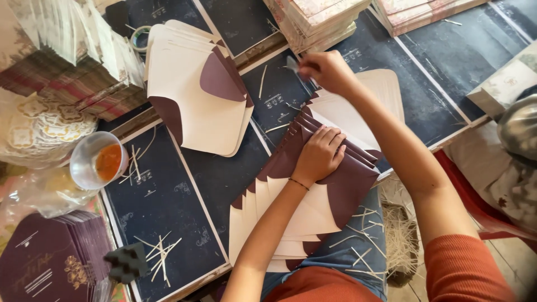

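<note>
Purple card pile: a stack of dark purple printed cards [47, 260] at the lower left edge, a black ridged foam block [126, 262] just beside it.
Bowl: a small metal bowl with orange paste [98, 160] near the left edge of the dark slate tabletop [173, 218].
Finished pile: a stack of cream envelopes with maroon flaps [193, 95] lies left of both hands, well apart from them.
Fanned row: an overlapping row of cream and maroon open envelopes [307, 190] runs from the lap up toward the table centre.
Left hand: the left hand [319, 155] presses flat, fingers curled, on the upper part of that row.
Right hand: the right hand [327, 70], above and just past the row's top end, pinches a thin pale strip [292, 63] between fingertips.
Far edge: stacks of patterned card sheets [319, 19] behind the right hand.
</note>
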